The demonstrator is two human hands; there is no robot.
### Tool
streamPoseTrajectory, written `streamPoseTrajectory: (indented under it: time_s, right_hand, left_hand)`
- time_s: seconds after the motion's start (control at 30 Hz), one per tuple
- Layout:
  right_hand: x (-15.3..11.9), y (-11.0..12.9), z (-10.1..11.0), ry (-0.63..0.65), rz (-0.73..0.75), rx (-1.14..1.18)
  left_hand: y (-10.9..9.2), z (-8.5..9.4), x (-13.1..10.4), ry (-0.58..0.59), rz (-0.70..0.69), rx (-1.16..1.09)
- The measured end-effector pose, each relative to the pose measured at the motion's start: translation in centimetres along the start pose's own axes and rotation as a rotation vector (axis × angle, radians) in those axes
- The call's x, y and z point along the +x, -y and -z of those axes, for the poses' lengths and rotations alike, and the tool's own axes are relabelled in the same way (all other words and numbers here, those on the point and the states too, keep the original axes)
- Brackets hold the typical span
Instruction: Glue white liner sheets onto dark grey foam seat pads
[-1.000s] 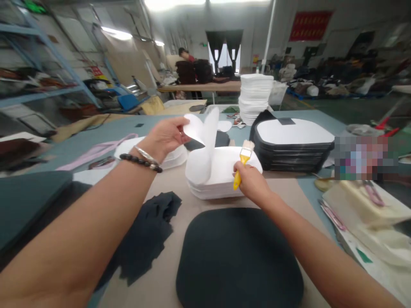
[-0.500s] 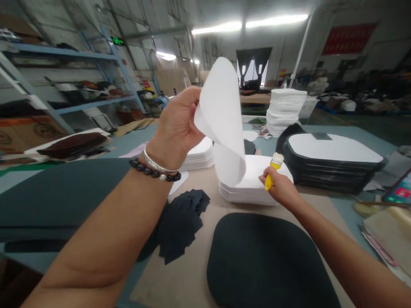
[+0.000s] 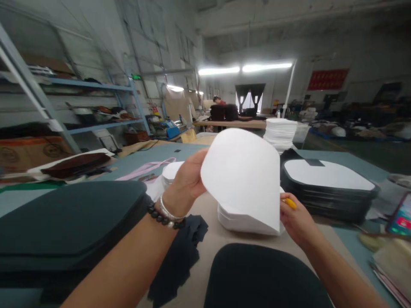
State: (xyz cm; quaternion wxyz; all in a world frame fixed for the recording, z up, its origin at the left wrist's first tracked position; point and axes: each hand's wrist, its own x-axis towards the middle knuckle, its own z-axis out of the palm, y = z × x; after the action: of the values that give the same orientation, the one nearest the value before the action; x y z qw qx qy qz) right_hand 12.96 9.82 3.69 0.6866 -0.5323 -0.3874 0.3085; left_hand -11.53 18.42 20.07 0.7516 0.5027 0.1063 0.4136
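Note:
My left hand is closed on the left edge of a white sheet, which is curved and held up above a stack of white sheets. At the sheet's right edge, my right hand grips a brush by its yellow handle; its bristles are hidden behind the sheet. Whether the right fingers also touch the sheet cannot be made out. A dark rounded panel lies in front. Dark fabric pieces lie beneath my left forearm.
Large dark panels are piled at the left. On the right stands a dark stack topped with white, near a phone. A tall white stack stands farther back, and a person is in the distance.
The white sheet has been lowered and opened out to the right, its face now broader. My right hand has moved slightly right, and the brush is now partly hidden. The view has tilted up.

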Motion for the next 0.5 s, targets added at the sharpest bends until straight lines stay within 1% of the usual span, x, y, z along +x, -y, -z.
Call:
streamPoseTrajectory:
  time_s: [0.07,0.13,0.2,0.27,0.33,0.4,0.43,0.47,0.5]
  right_hand:
    - [1.0,-1.0,0.4,-0.027,0.003,-0.048]
    - [2.0,-1.8,0.9,-0.050,0.010,-0.130]
    - [3.0,-2.2,1.5,-0.078,0.031,-0.228]
    - [3.5,-2.0,2.5,-0.101,0.063,-0.310]
    - [3.6,-1.3,3.8,-0.113,0.102,-0.388]
    - [3.4,-0.5,5.4,-0.128,0.169,-0.481]
    - [3.3,-0.2,6.2,-0.139,0.214,-0.527]
    - [3.1,0.0,7.0,-0.150,0.260,-0.562]
    - [2.9,0.1,7.9,-0.162,0.297,-0.582]
  left_hand:
    - [0.6,1.5,0.7,0.002,0.019,-0.004]
    - [0.7,2.9,1.3,-0.038,0.029,-0.007]
    - [0.1,3.9,1.8,-0.103,0.008,0.011]
    - [-1.3,4.5,2.5,-0.166,-0.061,0.051]
    - [-2.8,4.7,3.6,-0.225,-0.145,0.107]
    - [-3.3,4.3,5.3,-0.292,-0.211,0.178]
    - [-3.0,3.9,6.3,-0.318,-0.232,0.228]
    - [-2.3,3.4,7.3,-0.332,-0.241,0.291]
    - [-1.1,2.6,8.2,-0.334,-0.232,0.361]
